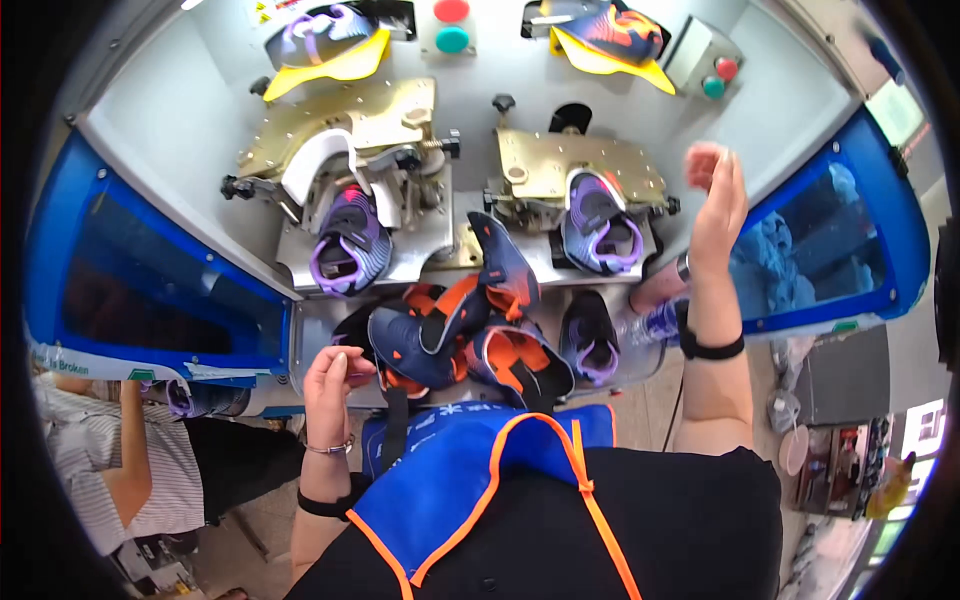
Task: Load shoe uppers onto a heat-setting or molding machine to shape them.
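My left hand (332, 382) hovers beside a pile of navy and orange shoe uppers (425, 345), its fingers curled together with nothing visible in them. My right hand (720, 200) is raised at the right, fingers stretched and apart, holding nothing. It is below a control box (705, 62) with a red and a green button, apart from it. A purple and black shoe (352, 245) sits at the left press station under a white curved pad (322, 165). Another purple and grey shoe (600, 225) sits at the right station.
Brass-coloured plates (580, 165) stand above both stations. Two shoes on yellow forms (335, 60) are higher up. A black and purple shoe (590, 338) and a plastic bottle (655, 322) are near the front ledge. Blue-framed side panels (170, 280) flank me. A person in stripes (150, 460) works at left.
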`<state>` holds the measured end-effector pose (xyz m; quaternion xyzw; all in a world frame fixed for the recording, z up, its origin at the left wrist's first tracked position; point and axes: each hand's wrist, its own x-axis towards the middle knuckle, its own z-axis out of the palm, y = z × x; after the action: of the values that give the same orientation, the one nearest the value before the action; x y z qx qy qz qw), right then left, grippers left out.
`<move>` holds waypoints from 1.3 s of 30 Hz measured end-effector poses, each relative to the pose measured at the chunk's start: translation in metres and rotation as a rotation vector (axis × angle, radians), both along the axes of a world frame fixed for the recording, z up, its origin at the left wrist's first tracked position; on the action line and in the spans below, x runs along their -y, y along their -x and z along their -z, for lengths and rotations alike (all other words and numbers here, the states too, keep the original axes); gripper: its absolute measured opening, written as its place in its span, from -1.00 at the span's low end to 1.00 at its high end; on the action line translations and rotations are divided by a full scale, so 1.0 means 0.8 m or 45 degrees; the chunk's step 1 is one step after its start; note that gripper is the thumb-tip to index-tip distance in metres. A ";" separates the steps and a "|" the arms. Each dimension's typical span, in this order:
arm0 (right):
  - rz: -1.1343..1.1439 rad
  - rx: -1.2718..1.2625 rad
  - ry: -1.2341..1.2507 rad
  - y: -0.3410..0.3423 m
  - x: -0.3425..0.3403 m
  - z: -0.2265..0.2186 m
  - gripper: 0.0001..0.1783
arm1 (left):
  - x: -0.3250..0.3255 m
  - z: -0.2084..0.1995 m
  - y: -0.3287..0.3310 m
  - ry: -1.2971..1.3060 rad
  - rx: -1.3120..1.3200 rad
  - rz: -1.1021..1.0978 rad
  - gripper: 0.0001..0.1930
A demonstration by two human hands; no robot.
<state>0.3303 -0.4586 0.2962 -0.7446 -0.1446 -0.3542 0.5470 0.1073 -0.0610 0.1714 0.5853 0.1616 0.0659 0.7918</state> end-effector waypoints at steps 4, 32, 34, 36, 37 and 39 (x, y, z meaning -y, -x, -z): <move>0.001 -0.218 0.085 0.095 0.014 0.074 -0.71 | -0.007 0.027 0.011 -0.336 -0.057 0.146 -0.85; 0.283 -0.480 -0.050 0.151 0.018 0.170 -0.76 | 0.176 0.109 -0.113 -1.799 0.418 1.566 -0.57; 0.653 -0.905 -0.581 0.214 0.064 0.251 -0.61 | 0.176 0.115 -0.118 -1.759 0.448 1.569 -0.59; 0.737 -1.085 -1.420 0.260 0.104 0.349 -0.30 | 0.186 0.108 -0.124 -1.761 0.432 1.622 -0.59; 0.743 -1.082 -1.427 0.263 0.105 0.354 -0.30 | 0.188 0.107 -0.125 -1.773 0.380 1.646 -0.60; 0.332 -1.593 -2.032 0.266 0.106 0.363 -0.05 | 0.191 0.110 -0.122 -1.778 0.392 1.648 -0.60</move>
<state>0.1178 -0.5434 0.0061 -0.2248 0.5271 0.0483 0.8181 0.2048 -0.2135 0.0837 0.8850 -0.3738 -0.2263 0.1607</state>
